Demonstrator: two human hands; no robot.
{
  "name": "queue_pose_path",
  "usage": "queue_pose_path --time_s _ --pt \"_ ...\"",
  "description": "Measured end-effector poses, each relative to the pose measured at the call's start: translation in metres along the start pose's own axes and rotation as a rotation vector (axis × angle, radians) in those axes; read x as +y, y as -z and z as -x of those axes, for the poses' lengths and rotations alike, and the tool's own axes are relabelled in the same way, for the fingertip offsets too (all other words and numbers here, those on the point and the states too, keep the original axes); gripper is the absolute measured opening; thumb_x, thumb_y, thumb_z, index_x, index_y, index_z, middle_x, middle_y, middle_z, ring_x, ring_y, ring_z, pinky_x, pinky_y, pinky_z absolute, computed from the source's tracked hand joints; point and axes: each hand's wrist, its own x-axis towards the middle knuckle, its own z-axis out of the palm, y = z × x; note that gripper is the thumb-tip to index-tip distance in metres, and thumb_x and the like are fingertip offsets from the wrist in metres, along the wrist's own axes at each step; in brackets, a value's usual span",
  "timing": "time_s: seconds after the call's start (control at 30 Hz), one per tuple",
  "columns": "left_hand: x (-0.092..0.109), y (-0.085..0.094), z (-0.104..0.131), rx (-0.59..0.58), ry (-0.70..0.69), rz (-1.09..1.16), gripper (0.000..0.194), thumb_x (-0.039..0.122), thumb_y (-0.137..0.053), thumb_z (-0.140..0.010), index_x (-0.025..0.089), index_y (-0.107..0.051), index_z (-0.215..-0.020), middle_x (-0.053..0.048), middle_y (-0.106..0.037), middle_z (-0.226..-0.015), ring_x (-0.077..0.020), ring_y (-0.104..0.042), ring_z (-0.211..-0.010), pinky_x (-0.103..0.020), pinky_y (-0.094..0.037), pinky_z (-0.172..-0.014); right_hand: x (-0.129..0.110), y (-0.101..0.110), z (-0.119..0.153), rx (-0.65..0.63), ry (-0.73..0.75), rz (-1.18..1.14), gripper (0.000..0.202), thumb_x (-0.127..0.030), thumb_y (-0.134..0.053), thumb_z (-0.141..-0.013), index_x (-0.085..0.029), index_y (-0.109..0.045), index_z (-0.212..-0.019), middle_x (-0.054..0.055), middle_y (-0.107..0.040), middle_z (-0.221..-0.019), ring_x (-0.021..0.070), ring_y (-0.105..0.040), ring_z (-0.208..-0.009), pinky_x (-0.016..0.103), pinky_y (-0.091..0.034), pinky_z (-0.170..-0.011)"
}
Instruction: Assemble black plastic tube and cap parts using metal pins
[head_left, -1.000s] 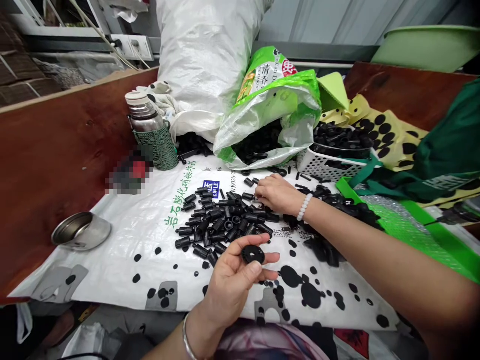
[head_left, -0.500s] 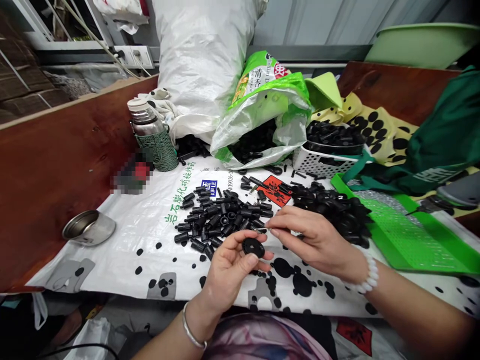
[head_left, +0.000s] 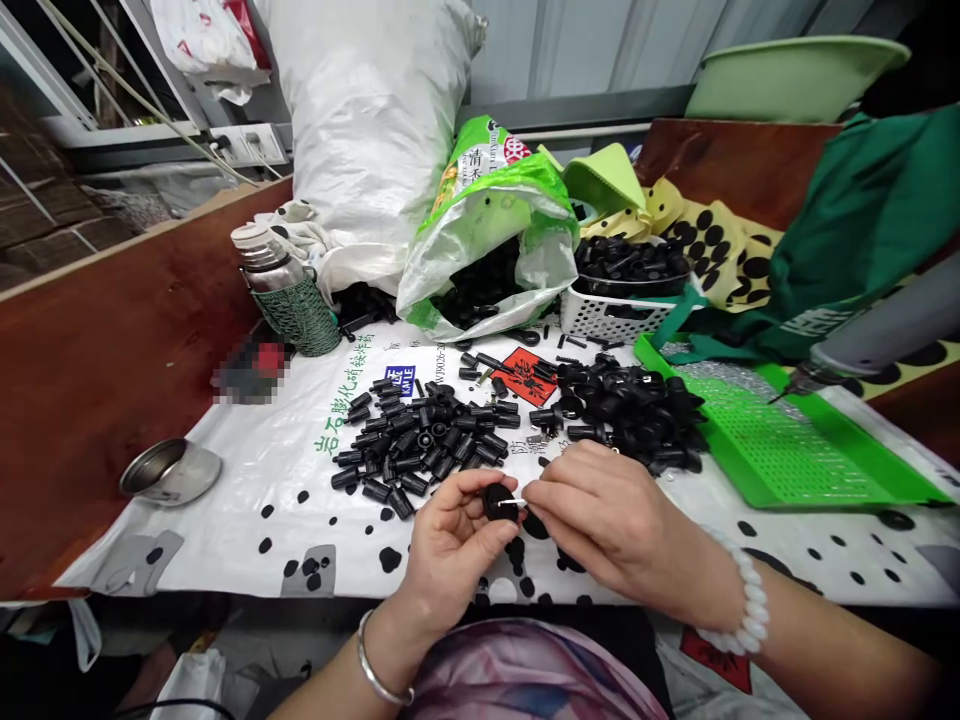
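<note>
Head view: both forearms reach in from the lower edge, the left (head_left: pixel 337 675) slanting up toward the middle and the right (head_left: pixel 832 640) coming in from the lower right corner, so that the hands meet low over the near side of the sheet-covered surface (head_left: pixel 217 550). The left hand (head_left: pixel 450 535) is turned palm inward, its thumb below and its fingers curled behind a black round piece (head_left: pixel 495 500), held in a narrow grip; a silver bangle (head_left: pixel 364 655) circles that wrist. The right hand (head_left: pixel 611 515) shows its back, with thumb and fingertips pinched together on a thin pale piece (head_left: pixel 511 502) whose tip lies against the face of the round piece; whether it goes in cannot be told. White beads (head_left: pixel 754 605) ring the right wrist. Beyond the hands lie a heap of black ribbed caps (head_left: pixel 420 440) and, to its right, a pile of darker mixed parts (head_left: pixel 637 405). Green characters (head_left: pixel 345 395) along the sheet read 岩石膨化硝铵炸药, beside a blue label (head_left: pixel 400 380) with white letters, seemingly KAILE, and a black code beginning WJ9026. Farther right, 防潮 is partly legible. An open green bag (head_left: pixel 487 220) carries 清香; the black writing on the red paper (head_left: pixel 529 376) is too stylised to read.
</note>
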Motion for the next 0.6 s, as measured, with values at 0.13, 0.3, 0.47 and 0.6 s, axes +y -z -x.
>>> queue_pose_path --time_s 0.13,0.3,0.47,0.6 --pt "-0.001 -0.003 0.005 -0.010 -0.024 -0.211 0.036 0.014 -0.073 -0.072 0.022 -0.064 -0.106 -0.003 -0.067 -0.100 -0.0111 -0.063 -0.084 -0.018 -0.051 -0.075 -0.005 -0.002 0.007 -0.014 0.012 0.014 0.025 -0.012 -0.041 -0.088 -0.014 -0.060 -0.072 0.004 -0.053 -0.063 0.0155 -0.044 -0.061 0.030 -0.032 -0.057" --pt "0.000 -0.009 0.003 -0.014 0.010 -0.193 0.036 0.020 -0.074 -0.070 0.018 -0.064 -0.104 -0.004 -0.069 -0.091 -0.0129 -0.064 -0.074 -0.021 -0.053 -0.067 -0.004 -0.006 0.020 0.047 -0.143 -0.350 0.014 -0.015 -0.047 -0.089 -0.014 -0.061 -0.093 0.005 -0.063 -0.076 0.0138 -0.056 -0.071 0.025 -0.045 -0.064" --pt "0.001 -0.013 -0.002 -0.017 0.074 -0.087 0.033 0.020 -0.074 -0.071 0.018 -0.064 -0.102 -0.006 -0.070 -0.093 -0.0157 -0.067 -0.078 -0.026 -0.055 -0.073 0.000 -0.008 0.033 0.056 -0.315 -0.615 0.018 -0.016 -0.053 -0.087 -0.020 -0.063 -0.102 0.004 -0.069 -0.089 0.0124 -0.065 -0.080 0.021 -0.052 -0.070" --pt "-0.001 -0.013 -0.003 -0.023 0.121 -0.065 0.034 0.019 -0.075 -0.070 0.018 -0.064 -0.102 -0.005 -0.070 -0.090 -0.0142 -0.066 -0.078 -0.023 -0.054 -0.073 0.001 -0.014 0.037 0.117 -0.314 -0.559 0.016 -0.014 -0.053 -0.087 -0.019 -0.063 -0.098 0.004 -0.068 -0.083 0.0133 -0.063 -0.075 0.023 -0.051 -0.066"
